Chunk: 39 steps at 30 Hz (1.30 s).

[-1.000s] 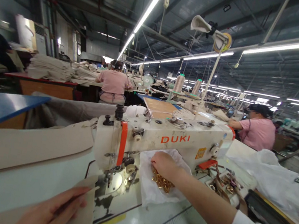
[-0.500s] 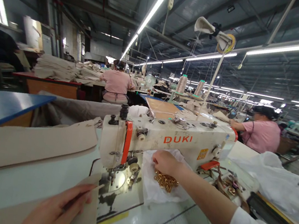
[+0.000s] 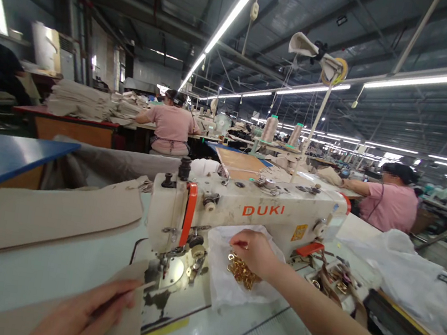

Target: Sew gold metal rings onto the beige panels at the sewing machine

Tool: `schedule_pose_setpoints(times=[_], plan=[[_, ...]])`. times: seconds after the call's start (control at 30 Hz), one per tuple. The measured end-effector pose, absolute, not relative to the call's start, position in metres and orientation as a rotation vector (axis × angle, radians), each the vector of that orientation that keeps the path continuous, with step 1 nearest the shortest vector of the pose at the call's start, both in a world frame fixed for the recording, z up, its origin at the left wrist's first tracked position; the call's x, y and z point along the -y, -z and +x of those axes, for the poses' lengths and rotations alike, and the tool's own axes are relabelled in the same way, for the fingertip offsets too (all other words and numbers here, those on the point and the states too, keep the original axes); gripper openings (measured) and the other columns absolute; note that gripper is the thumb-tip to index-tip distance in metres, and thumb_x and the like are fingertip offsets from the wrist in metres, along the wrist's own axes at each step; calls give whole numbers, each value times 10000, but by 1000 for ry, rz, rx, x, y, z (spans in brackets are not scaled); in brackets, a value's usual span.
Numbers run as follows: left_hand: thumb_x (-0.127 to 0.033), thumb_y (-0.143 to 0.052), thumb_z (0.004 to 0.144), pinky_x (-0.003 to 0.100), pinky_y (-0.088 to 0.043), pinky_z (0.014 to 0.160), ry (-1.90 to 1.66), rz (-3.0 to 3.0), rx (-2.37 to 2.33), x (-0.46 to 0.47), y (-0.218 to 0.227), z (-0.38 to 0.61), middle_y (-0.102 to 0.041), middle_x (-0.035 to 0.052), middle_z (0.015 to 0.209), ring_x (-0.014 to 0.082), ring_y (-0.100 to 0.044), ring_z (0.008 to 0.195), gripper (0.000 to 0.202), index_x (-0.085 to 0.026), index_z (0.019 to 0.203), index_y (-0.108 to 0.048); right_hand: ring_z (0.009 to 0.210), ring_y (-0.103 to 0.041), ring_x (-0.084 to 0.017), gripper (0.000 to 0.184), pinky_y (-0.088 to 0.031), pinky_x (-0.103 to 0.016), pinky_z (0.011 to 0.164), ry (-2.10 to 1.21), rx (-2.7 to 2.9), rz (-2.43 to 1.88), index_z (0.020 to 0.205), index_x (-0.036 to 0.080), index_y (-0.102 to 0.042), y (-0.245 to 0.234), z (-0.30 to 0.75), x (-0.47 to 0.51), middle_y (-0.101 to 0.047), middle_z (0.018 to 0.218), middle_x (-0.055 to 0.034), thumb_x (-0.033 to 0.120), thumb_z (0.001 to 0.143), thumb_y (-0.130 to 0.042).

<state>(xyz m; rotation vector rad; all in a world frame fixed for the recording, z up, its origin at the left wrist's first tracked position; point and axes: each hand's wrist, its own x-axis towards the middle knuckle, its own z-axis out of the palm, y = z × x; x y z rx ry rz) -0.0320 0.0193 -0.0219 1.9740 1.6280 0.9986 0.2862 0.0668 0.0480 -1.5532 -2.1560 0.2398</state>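
My left hand point(image 3: 96, 305) is closed in a pinch on a thin beige strip point(image 3: 148, 285), whose tip sticks out past the fingertips. Beneath that hand lies a beige fabric panel point(image 3: 129, 318). My right hand point(image 3: 255, 253) pinches at its fingertips what looks like a small gold metal piece, mostly hidden. Just under it, a heap of gold metal hardware point(image 3: 243, 276) rests on a white plastic bag point(image 3: 218, 245). Left of the bag are the presser foot and needle plate point(image 3: 174, 272) of the white sewing machine point(image 3: 221, 209).
Another beige panel point(image 3: 52, 215) lies along the table's left. Right of the machine are a tray of straps and metal bits point(image 3: 340, 288) and clear plastic sheeting point(image 3: 397, 266). A blue-topped table point(image 3: 11, 155) stands at left. Co-workers in pink point(image 3: 173, 126) sit beyond.
My right hand has lifted slightly and shifted right over the gold hardware, its fingertips now pinched together in view. The left hand keeps its hold on the strip. The view has shifted slightly.
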Motion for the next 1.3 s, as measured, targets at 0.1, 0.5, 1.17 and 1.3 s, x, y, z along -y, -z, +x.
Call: schedule_pose_setpoints(times=[0.1, 0.5, 1.17, 1.3], plan=[[-472, -575, 714, 309, -538, 829, -976, 1906, -1590, -6, 2, -20, -780, 3, 908, 273, -706, 845, 287, -306, 843, -770, 798, -660, -147, 181, -479, -215, 717, -367, 2086, -1415, 858, 174, -737, -46, 269, -36, -731, 863, -38, 99, 820, -577], [-312, -501, 836, 240, -462, 641, -920, 1832, -1318, 11, -8, -11, -661, -16, 662, 174, -607, 646, 261, -235, 879, -747, 630, -581, -144, 43, -459, -247, 611, -1081, 1619, -1004, 677, 204, -711, -21, 181, -7, -665, 651, 11, 201, 683, -669], [-368, -567, 788, 249, -455, 586, -921, 1599, -1148, 3, -9, -10, -642, -8, 637, 142, -552, 579, 231, -188, 771, -711, 683, -658, -162, 369, -523, -323, 732, -1607, 1412, -912, 776, 185, -728, -12, 184, -20, -691, 730, -10, 477, 579, -835], [-453, -664, 717, 245, -442, 532, -919, 1428, -1062, -1, -7, -10, -631, -24, 582, 124, -535, 516, 270, -187, 755, -647, 701, -659, -155, 355, -517, -323, 754, -1704, 1398, -879, 783, 180, -725, -11, 176, -23, -692, 736, -5, 445, 577, -841]])
